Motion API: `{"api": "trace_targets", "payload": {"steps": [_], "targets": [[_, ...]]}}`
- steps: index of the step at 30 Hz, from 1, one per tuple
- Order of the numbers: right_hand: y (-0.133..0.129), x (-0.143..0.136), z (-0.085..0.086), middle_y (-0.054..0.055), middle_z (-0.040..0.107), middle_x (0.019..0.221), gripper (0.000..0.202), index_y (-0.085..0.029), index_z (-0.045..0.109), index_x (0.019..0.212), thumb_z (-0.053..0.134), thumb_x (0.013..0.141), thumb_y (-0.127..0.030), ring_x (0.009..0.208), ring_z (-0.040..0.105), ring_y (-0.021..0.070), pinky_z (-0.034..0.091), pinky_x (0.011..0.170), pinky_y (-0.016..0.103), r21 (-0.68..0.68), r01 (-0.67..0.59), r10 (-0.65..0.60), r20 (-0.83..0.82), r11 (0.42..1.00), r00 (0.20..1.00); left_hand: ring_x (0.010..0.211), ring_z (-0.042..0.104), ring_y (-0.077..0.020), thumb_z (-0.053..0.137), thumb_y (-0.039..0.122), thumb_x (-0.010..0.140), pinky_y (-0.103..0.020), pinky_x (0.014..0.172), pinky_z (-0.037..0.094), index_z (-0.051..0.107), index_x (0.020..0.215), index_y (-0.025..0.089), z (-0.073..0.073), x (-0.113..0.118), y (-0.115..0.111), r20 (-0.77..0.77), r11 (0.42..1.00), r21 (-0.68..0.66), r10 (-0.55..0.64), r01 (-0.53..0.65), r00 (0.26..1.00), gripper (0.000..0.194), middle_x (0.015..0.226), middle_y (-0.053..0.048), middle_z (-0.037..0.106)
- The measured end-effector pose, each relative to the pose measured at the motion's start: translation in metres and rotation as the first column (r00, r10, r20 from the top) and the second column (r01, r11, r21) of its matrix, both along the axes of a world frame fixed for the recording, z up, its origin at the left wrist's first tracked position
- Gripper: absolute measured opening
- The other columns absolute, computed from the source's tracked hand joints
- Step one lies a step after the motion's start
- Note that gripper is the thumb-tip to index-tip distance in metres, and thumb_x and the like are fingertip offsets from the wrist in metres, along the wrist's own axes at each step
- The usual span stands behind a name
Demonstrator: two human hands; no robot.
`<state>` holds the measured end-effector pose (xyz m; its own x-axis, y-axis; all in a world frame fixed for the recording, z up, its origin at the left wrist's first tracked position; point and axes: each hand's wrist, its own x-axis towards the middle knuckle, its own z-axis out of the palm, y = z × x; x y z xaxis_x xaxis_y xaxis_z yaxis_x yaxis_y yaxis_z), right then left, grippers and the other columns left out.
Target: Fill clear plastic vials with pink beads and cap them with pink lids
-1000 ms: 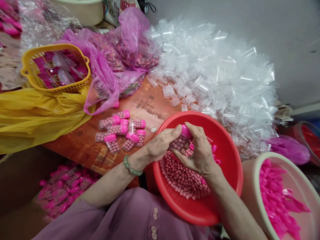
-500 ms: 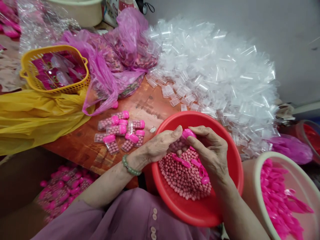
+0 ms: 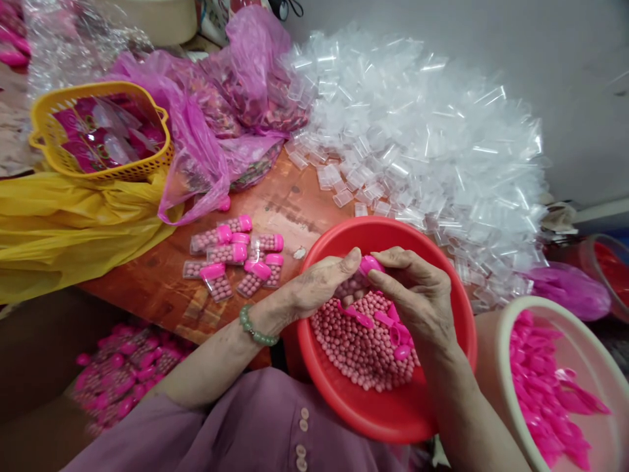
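Above a red basin (image 3: 445, 400), my left hand (image 3: 327, 282) is closed around a small clear bottle of pink beads (image 3: 350, 286). A bright pink cap (image 3: 369, 265) sits on the bottle's top, and the fingers of my right hand (image 3: 417, 295) pinch it from the right. Pink beads (image 3: 358, 354) cover part of the basin's bottom, with several pink plastic pieces (image 3: 393, 328) on them. Several filled, pink-capped bottles (image 3: 227, 254) lie on the table left of the basin.
Clear empty bottles (image 3: 422, 137) form a big heap behind the basin. A pale bucket (image 3: 506, 367) of pink pieces stands at right. Far left are a yellow basket (image 3: 98, 174), a yellow bag (image 3: 73, 223) and pink bags (image 3: 196, 151). More capped bottles (image 3: 128, 370) lie below the table.
Both hands keep their hold on the bottle and its cap, with only a slight shift of the fingers. The view has moved slightly.
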<state>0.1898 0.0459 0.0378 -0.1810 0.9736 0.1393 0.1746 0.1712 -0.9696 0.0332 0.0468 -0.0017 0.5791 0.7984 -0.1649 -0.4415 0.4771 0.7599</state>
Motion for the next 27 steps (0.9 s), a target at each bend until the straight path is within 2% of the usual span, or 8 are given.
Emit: {"api": "trace_targets", "payload": {"steps": [5, 11, 13, 15, 18, 21, 24, 27], "targets": [[-0.002, 0.001, 0.0, -0.001, 0.067, 0.082, 0.011, -0.024, 0.072, 0.089, 0.076, 0.079, -0.022, 0.074, 0.065, 0.0137, 0.056, 0.067, 0.028, 0.025, -0.002, 0.001, 0.05, 1.0, 0.999, 0.057, 0.049, -0.01, 0.046, 0.062, 0.09, -0.024, 0.053, 0.037, 0.062, 0.071, 0.013, -0.002, 0.001, 0.0, -0.006, 1.0, -0.001, -0.002, 0.002, 1.0, 0.056, 0.065, -0.002, 0.055], [-0.002, 0.004, -0.002, 0.002, 0.067, 0.087, 0.01, -0.023, 0.067, 0.098, 0.067, 0.088, -0.024, 0.079, 0.066, 0.017, 0.057, 0.071, 0.033, 0.219, -0.097, 0.032, 0.284, 0.971, 0.958, 0.055, 0.048, -0.0105, 0.048, 0.068, 0.086, -0.026, 0.054, 0.038, 0.063, 0.069, 0.014, -0.002, 0.001, 0.0, -0.015, 1.0, -0.012, 0.017, -0.017, 1.0, 0.059, 0.061, -0.001, 0.056], [-0.002, 0.003, -0.002, 0.005, 0.067, 0.093, 0.019, -0.022, 0.062, 0.106, 0.066, 0.088, -0.027, 0.084, 0.066, 0.019, 0.056, 0.076, 0.036, 0.342, -0.16, -0.003, 0.431, 0.926, 0.902, 0.055, 0.048, -0.0102, 0.05, 0.068, 0.085, -0.025, 0.055, 0.039, 0.063, 0.068, 0.014, -0.001, 0.001, 0.001, -0.008, 0.999, -0.026, 0.035, -0.036, 0.999, 0.058, 0.06, -0.001, 0.055], [-0.002, 0.001, -0.004, 0.01, 0.066, 0.102, 0.044, -0.02, 0.054, 0.119, 0.072, 0.082, -0.036, 0.092, 0.065, 0.0241, 0.055, 0.08, 0.041, 0.447, -0.243, -0.06, 0.563, 0.861, 0.824, 0.056, 0.05, -0.0104, 0.052, 0.067, 0.085, -0.025, 0.056, 0.041, 0.064, 0.068, 0.013, -0.001, 0.001, 0.002, -0.008, 0.997, -0.049, 0.051, -0.051, 0.999, 0.057, 0.059, -0.001, 0.056], [-0.004, -0.002, -0.01, 0.018, 0.061, 0.115, 0.078, -0.015, 0.04, 0.134, 0.076, 0.074, -0.049, 0.104, 0.061, 0.0334, 0.053, 0.084, 0.05, 0.503, -0.343, -0.132, 0.692, 0.793, 0.71, 0.06, 0.055, -0.0132, 0.054, 0.065, 0.084, -0.026, 0.058, 0.044, 0.069, 0.078, 0.014, -0.001, 0.001, 0.002, 0.01, 0.993, -0.1, 0.064, -0.063, 0.998, 0.054, 0.063, -0.003, 0.062], [-0.005, -0.006, -0.017, 0.02, 0.06, 0.117, 0.082, -0.013, 0.036, 0.138, 0.073, 0.075, -0.049, 0.105, 0.059, 0.036, 0.05, 0.085, 0.053, 0.541, -0.346, -0.219, 0.726, 0.767, 0.651, 0.071, 0.062, -0.017, 0.058, 0.061, 0.083, -0.027, 0.064, 0.048, 0.07, 0.09, 0.014, -0.001, 0.002, 0.002, 0.047, 0.986, -0.138, 0.096, -0.088, 0.994, 0.049, 0.07, -0.005, 0.067], [-0.004, -0.009, -0.021, 0.017, 0.062, 0.109, 0.074, -0.014, 0.037, 0.136, 0.07, 0.077, -0.045, 0.097, 0.062, 0.033, 0.05, 0.08, 0.049, 0.619, -0.301, -0.303, 0.68, 0.725, 0.668, 0.072, 0.064, -0.0169, 0.059, 0.059, 0.084, -0.027, 0.068, 0.05, 0.069, 0.087, 0.013, -0.001, 0.002, 0.002, 0.062, 0.987, -0.146, 0.072, -0.062, 0.995, 0.047, 0.069, -0.004, 0.067], [0.0, -0.01, -0.022, 0.013, 0.063, 0.1, 0.069, -0.017, 0.039, 0.134, 0.067, 0.076, -0.042, 0.088, 0.063, 0.0299, 0.049, 0.075, 0.044, 0.682, -0.32, -0.344, 0.65, 0.658, 0.678, 0.068, 0.064, -0.0161, 0.062, 0.061, 0.081, -0.028, 0.069, 0.052, 0.069, 0.081, 0.013, -0.001, 0.002, 0.001, 0.074, 0.989, -0.123, 0.085, -0.076, 0.994, 0.049, 0.067, -0.004, 0.067]]}}
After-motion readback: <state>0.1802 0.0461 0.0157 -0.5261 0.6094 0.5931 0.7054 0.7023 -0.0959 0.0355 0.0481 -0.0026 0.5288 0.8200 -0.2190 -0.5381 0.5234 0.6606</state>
